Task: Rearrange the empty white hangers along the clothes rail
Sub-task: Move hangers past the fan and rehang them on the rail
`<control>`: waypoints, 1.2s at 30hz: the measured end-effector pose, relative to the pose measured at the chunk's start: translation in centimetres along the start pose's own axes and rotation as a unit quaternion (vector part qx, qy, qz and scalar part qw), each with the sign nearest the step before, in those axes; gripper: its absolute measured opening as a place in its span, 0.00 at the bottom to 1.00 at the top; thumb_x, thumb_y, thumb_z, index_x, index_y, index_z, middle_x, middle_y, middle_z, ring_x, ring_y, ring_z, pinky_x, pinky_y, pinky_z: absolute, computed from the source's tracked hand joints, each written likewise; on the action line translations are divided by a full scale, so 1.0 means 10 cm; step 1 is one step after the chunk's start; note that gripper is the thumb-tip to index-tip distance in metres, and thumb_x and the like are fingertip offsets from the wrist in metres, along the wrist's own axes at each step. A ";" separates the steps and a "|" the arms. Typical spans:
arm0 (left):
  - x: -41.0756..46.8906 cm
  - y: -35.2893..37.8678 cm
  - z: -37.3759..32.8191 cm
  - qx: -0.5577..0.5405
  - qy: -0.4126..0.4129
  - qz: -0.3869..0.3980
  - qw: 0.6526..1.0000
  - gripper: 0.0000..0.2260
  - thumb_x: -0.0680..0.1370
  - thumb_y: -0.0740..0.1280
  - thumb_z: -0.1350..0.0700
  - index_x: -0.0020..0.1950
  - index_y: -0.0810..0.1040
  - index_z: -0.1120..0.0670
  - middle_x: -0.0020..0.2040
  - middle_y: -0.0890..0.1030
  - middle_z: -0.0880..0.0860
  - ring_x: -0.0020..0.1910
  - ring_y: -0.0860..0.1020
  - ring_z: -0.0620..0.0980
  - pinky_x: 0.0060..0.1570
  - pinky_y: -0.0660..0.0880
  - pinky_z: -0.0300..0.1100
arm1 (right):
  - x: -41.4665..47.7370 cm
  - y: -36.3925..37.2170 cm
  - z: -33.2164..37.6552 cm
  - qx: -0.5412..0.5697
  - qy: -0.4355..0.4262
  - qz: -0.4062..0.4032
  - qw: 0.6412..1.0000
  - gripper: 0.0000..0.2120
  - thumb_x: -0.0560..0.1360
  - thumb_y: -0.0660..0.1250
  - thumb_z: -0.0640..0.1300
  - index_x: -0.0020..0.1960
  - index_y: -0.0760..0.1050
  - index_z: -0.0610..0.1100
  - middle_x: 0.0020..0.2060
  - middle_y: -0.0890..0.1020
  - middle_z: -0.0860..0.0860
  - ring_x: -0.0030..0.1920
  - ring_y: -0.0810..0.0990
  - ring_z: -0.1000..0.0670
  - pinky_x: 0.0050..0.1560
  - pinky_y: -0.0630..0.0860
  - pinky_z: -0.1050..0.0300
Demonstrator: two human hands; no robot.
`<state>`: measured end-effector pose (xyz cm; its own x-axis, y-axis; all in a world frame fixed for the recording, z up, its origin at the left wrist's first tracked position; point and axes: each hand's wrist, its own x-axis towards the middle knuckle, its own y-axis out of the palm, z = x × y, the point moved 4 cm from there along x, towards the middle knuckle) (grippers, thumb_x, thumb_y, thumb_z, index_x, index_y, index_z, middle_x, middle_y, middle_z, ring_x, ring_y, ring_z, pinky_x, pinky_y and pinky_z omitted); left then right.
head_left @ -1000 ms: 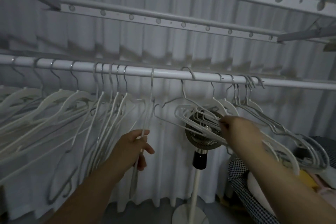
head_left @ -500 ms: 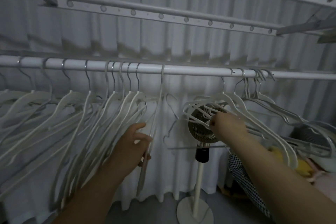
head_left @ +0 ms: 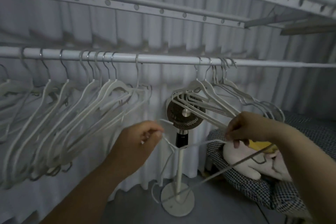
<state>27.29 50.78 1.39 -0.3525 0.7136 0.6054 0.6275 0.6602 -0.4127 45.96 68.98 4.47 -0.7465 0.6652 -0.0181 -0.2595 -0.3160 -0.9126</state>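
A white clothes rail (head_left: 163, 59) runs across the view. Several empty white hangers (head_left: 76, 107) hang tilted along its left part, and another bunch of white hangers (head_left: 214, 94) hangs right of the middle. One thin white hanger (head_left: 198, 144) is off the rail, held low in front of me. My left hand (head_left: 140, 142) pinches its hook end, and my right hand (head_left: 249, 127) grips its shoulder wire. The hanger's long bottom bar slants down toward the floor.
A standing fan (head_left: 183, 114) on a white pole with a round base (head_left: 177, 200) stands behind the held hanger. A checkered cushion (head_left: 254, 187) with a soft toy (head_left: 241, 158) lies at the right. White curtains hang behind, and perforated rack bars (head_left: 163, 10) run overhead.
My left hand let go of the hanger on the rail and moved right to the thin hanger's hook. My right hand pulled that hanger off the rail and lowered it.
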 end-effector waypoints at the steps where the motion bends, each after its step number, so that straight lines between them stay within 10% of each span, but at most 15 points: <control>1: -0.03 0.09 0.00 -0.014 -0.010 0.015 1.000 0.10 0.61 0.57 0.39 0.34 0.75 0.39 0.37 0.81 0.36 0.42 0.79 0.44 0.38 0.73 0.30 | -0.10 -0.05 -0.06 0.015 -0.008 0.009 1.000 0.10 0.73 0.68 0.40 0.33 0.78 0.49 0.21 0.80 0.55 0.20 0.72 0.61 0.27 0.69 0.67; 6: -0.22 0.49 0.00 0.059 -0.062 -0.018 0.996 0.07 0.64 0.58 0.39 0.33 0.73 0.39 0.31 0.79 0.38 0.39 0.77 0.35 0.37 0.70 0.28 | -0.60 -0.32 -0.43 0.137 -0.035 0.013 0.990 0.10 0.73 0.67 0.36 0.34 0.79 0.44 0.22 0.81 0.51 0.23 0.74 0.59 0.26 0.71 0.66; 11: -0.40 0.81 -0.15 0.093 -0.124 0.013 0.988 0.08 0.76 0.63 0.48 0.54 0.73 0.47 0.44 0.74 0.42 0.43 0.74 0.42 0.45 0.69 0.37 | -0.88 -0.37 -0.73 0.256 -0.078 0.039 0.963 0.24 0.49 0.77 0.64 0.31 0.82 0.44 0.24 0.82 0.47 0.24 0.76 0.58 0.25 0.73 0.68; 16: -0.55 0.95 -0.21 0.115 -0.186 0.104 0.970 0.13 0.79 0.58 0.51 0.35 0.73 0.46 0.25 0.75 0.47 0.21 0.72 0.39 0.32 0.73 0.36 | -0.89 -0.28 -0.89 0.241 -0.059 0.019 0.968 0.11 0.73 0.66 0.34 0.34 0.79 0.42 0.23 0.80 0.50 0.23 0.75 0.58 0.25 0.71 0.68; 24: -0.76 0.51 -0.36 0.045 -0.304 0.084 0.948 0.14 0.79 0.57 0.62 0.36 0.77 0.57 0.16 0.71 0.50 0.14 0.67 0.42 0.16 0.63 0.31 | -0.46 -0.09 -0.73 0.251 -0.040 -0.136 0.958 0.04 0.74 0.66 0.39 0.45 0.79 0.40 0.42 0.81 0.48 0.41 0.77 0.54 0.42 0.73 0.68; 36: -0.53 0.09 -0.04 -0.127 -0.377 -0.056 0.916 0.12 0.80 0.56 0.61 0.41 0.77 0.60 0.18 0.72 0.49 0.15 0.69 0.44 0.16 0.64 0.32 | 0.19 0.28 0.14 0.063 -0.006 -0.232 0.971 0.38 0.72 0.64 0.58 0.74 0.53 0.44 0.73 0.60 0.45 0.72 0.57 0.41 0.70 0.59 0.46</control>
<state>29.99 47.50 -1.84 -0.7438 0.6667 -0.0474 0.6654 0.7319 -0.1470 42.95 68.46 2.49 -0.5386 0.7477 0.3884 -0.6422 -0.0660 -0.7637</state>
